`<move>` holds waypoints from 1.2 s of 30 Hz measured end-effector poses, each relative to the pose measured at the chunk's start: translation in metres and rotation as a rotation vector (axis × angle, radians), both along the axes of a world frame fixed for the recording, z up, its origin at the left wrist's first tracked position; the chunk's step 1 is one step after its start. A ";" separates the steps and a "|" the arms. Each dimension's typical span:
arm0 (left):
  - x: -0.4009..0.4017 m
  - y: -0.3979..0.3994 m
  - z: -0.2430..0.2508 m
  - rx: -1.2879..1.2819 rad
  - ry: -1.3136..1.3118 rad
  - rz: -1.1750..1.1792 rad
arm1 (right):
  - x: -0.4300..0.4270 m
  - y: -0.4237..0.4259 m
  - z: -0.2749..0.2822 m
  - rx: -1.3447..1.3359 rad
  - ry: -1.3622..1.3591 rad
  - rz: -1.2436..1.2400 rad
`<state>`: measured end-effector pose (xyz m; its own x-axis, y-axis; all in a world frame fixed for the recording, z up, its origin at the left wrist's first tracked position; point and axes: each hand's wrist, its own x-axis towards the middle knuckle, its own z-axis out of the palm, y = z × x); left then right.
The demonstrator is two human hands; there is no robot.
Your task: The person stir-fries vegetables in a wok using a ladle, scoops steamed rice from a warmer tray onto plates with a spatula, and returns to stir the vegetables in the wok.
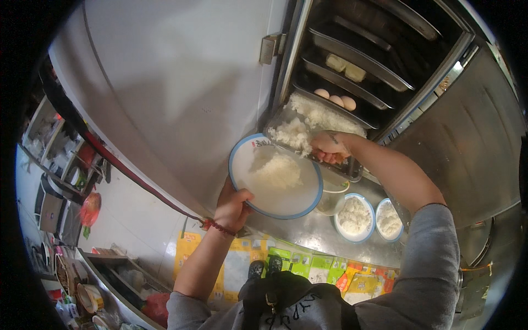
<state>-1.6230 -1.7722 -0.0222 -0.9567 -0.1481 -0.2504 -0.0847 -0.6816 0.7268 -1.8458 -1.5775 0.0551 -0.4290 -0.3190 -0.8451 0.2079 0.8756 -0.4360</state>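
My left hand grips the near rim of a large white bowl with a blue edge, tilted under the front of a metal tray. Inside the bowl lies a mound of cooked white rice. The tray sits low in a tall steamer cabinet and is partly covered with rice. At the tray's front edge, my right hand is closed, its fingers down among the rice. Something brownish shows at its fingertips; whether that is a tool I cannot tell.
Above the rice, cabinet trays hold several eggs and pale yellow blocks. Two blue-rimmed bowls of rice stand on a steel counter. The cabinet door hangs open at right; a white panel borders the left.
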 end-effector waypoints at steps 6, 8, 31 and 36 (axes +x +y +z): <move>-0.014 0.007 0.009 -0.065 -0.019 0.034 | -0.010 0.008 -0.029 -0.382 0.986 0.696; -0.016 0.003 0.010 -0.061 -0.018 0.020 | 0.030 0.000 -0.009 -0.185 1.082 0.695; 0.003 -0.004 -0.030 -0.007 0.031 -0.048 | 0.026 0.015 -0.015 -0.293 1.091 0.501; 0.009 0.005 -0.013 0.022 -0.031 -0.003 | 0.132 0.009 -0.021 0.336 1.320 0.744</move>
<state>-1.6141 -1.7671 -0.0349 -0.9489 -0.1391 -0.2833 -0.1092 -0.6973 0.7084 -1.7141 -1.5690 0.0341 -0.7373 -0.6706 -0.0819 -0.6631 0.6951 0.2778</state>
